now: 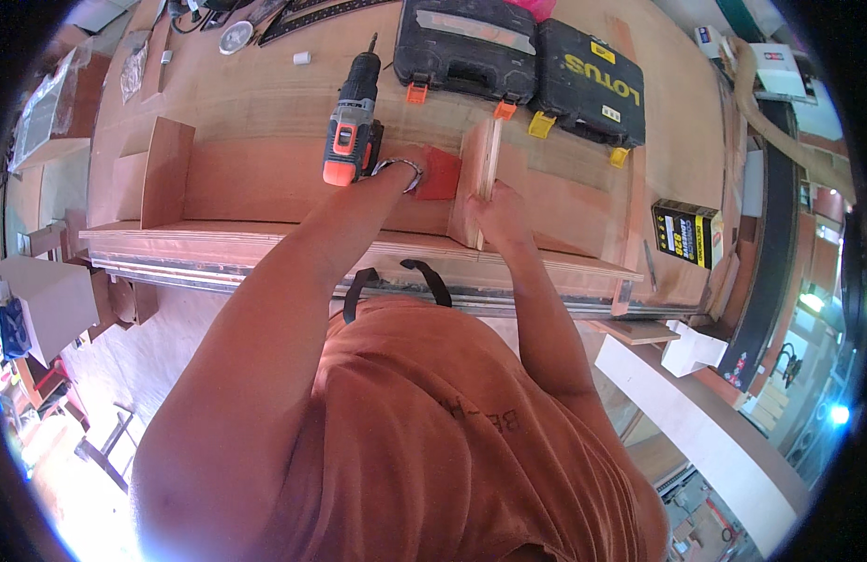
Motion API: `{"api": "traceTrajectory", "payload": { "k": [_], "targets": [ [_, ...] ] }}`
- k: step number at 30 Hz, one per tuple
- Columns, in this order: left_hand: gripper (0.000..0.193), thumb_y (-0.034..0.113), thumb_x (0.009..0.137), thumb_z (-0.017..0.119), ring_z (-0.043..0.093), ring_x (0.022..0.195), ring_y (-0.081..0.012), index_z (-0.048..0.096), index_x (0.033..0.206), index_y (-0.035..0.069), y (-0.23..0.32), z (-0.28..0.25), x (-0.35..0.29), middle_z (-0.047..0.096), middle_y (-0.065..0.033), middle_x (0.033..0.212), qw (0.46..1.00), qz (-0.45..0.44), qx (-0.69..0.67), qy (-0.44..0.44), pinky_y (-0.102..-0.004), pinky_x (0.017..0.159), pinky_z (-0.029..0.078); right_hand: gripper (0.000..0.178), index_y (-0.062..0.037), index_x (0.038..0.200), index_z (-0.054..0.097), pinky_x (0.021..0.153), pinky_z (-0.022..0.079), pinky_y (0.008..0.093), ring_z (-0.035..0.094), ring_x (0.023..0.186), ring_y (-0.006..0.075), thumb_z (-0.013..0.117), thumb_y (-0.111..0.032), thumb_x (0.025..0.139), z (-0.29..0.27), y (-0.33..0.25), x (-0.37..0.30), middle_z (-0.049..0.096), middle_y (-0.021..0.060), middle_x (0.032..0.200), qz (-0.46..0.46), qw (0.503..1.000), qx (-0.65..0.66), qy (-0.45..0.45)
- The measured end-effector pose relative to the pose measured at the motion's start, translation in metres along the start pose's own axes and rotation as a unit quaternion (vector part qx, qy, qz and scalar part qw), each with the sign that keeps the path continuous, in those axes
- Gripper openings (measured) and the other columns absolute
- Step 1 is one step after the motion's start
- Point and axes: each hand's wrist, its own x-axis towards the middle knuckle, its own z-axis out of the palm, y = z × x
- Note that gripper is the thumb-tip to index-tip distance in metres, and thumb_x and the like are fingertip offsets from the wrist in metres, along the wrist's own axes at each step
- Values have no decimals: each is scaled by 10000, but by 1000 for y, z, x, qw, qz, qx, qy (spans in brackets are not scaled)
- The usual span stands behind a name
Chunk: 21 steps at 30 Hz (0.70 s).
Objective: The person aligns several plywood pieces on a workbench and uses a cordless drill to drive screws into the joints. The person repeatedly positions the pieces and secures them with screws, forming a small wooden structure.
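My left hand [413, 161], with a bracelet at its wrist, reaches into a long plywood frame [255, 229] and is closed on a red sheet [440, 174] that looks like sandpaper; most of its fingers are hidden. The sheet is beside an upright plywood divider [473, 178] inside the frame. My right hand [502, 214] grips that divider's near edge from the right side. Just left of my left wrist is a cordless drill [351, 126], orange, grey and black, its bit pointing to the far side.
Two black tool cases [466, 47] [591, 80] lie at the far side of the wooden worktable [237, 98]. A black and yellow box [686, 234] sits at the right. A small white cylinder [302, 58] and a round lid [236, 37] are at the far left.
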Motion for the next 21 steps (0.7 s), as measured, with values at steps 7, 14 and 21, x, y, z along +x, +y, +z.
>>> {"api": "traceTrajectory", "payload": {
  "k": [7,14,21],
  "targets": [
    [278,161,875,573,688,997,-340,715,1074,30,2,10,-6,688,-209,1097,998,-6,-67,15,-439,808,551,371,30,1015,639,796,506,503,635,914,458,619,-290,827,-6,-2,-7,657,294,916,-12,1000,6,12],
    [298,180,918,516,677,1018,-340,710,1084,28,3,71,51,683,-212,1112,983,-11,-165,82,-434,844,535,370,55,918,611,764,523,523,649,861,467,633,-308,844,1,3,-6,654,310,865,-38,999,-5,29],
    [307,208,932,500,694,995,-327,720,1053,32,9,84,63,691,-202,1102,990,28,-68,124,-457,800,561,409,8,1082,622,800,507,504,633,932,460,616,-334,856,0,4,-7,662,288,941,-3,1000,7,10]
  ]
}}
